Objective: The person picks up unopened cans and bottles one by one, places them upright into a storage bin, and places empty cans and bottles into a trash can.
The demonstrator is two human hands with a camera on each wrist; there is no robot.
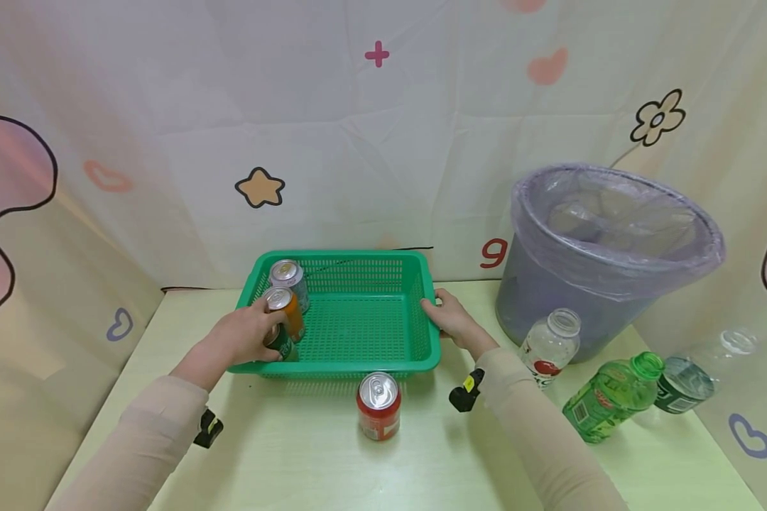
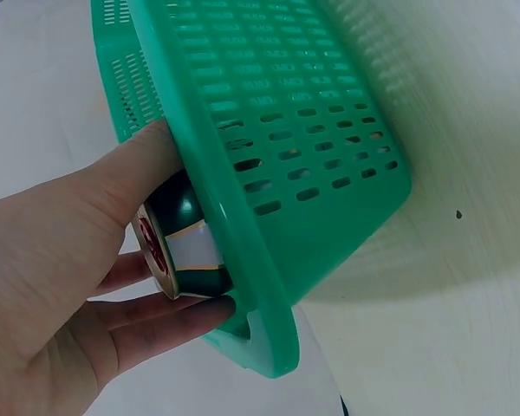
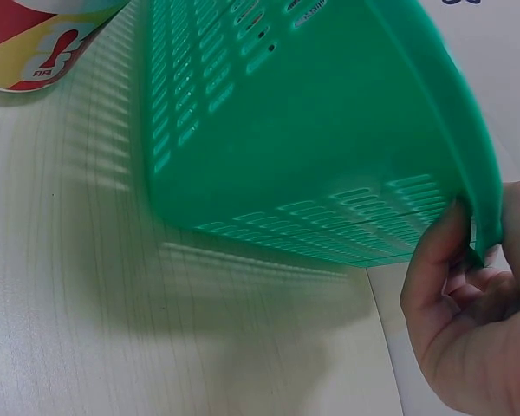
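The left hand (image 1: pixel 248 335) holds a dark can (image 2: pixel 192 247) inside the basket (image 1: pixel 319 367); the right hand (image 1: pixel 454 319) grips the basket's far-end rim.

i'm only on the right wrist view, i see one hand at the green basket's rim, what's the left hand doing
Observer: The left hand grips a dark green can inside the basket's near left corner.
Operator: any other cans in there
Observer: Two, both at that same end: an orange can and, behind it, a pale can.
Operator: ok and what's over to the right of the basket
Observer: A lined bin, with three plastic bottles on the table near it: a clear bottle with a red mark, a green bottle and a clear bottle with a green label.
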